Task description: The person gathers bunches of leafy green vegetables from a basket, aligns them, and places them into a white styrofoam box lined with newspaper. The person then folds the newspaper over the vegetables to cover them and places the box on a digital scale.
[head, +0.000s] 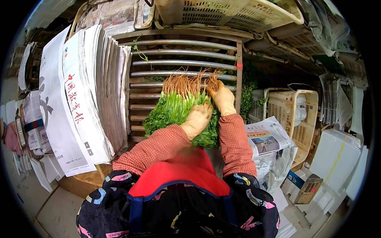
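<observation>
A broad bundle of leafy greens lies on a rack of metal bars, its brown roots pointing away from me and its leaves towards my body. My right hand grips the roots at the bundle's right end, with its fingertips partly hidden among them. Just left of and below it, my left hand rests over the stems, fingers curled in on them. The leaves beneath my left palm are hidden. The root ends form a roughly even row across the bars.
A thick stack of newspapers stands left of the rack. Plastic crates sit beyond it, and another crate is at right. Newspaper over plastic lies by my right arm, near a device with a lit display and white foam boxes.
</observation>
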A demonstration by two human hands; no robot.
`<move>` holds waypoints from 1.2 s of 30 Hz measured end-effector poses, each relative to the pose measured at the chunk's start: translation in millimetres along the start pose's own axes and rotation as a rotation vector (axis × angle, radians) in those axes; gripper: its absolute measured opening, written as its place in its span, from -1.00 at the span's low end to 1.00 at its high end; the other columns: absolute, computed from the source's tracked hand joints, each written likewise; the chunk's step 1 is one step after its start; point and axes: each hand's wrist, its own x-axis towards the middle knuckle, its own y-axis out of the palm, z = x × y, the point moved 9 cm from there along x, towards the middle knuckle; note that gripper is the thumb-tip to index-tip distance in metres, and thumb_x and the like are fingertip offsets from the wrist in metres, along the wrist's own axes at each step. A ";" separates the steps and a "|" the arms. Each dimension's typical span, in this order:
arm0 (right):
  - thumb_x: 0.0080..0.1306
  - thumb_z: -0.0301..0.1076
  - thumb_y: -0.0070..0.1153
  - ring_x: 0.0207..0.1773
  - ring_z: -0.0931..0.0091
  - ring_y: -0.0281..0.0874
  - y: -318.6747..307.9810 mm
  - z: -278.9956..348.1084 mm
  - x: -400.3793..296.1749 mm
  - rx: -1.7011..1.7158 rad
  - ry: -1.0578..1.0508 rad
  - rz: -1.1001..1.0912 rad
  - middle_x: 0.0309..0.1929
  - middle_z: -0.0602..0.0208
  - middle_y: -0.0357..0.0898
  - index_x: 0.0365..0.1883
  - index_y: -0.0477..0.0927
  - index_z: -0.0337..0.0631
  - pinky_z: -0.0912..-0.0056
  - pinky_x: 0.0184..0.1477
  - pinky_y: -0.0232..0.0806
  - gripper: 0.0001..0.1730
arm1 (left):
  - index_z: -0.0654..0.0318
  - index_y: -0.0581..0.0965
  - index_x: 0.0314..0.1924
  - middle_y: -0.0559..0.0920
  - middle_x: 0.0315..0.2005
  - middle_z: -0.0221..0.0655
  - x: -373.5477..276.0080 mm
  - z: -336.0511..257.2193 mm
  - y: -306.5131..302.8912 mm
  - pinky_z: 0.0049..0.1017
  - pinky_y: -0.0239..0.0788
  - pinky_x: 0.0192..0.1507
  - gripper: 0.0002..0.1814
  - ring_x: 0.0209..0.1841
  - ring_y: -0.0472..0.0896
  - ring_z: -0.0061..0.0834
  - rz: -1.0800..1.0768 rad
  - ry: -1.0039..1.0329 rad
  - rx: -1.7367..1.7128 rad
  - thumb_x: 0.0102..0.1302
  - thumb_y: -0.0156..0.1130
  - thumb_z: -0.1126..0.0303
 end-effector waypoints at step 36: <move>0.23 -0.07 0.13 -0.30 0.29 0.63 37.2 40.1 -35.9 0.531 -0.108 0.234 -0.37 0.11 0.65 -0.22 0.62 -0.18 0.28 -0.20 0.44 -0.65 | 0.29 0.55 -0.18 0.57 -0.17 -0.27 -66.9 60.6 -93.3 -0.34 0.29 -0.04 -0.77 -0.13 0.50 -0.29 -0.319 -0.085 -0.290 0.11 0.23 0.50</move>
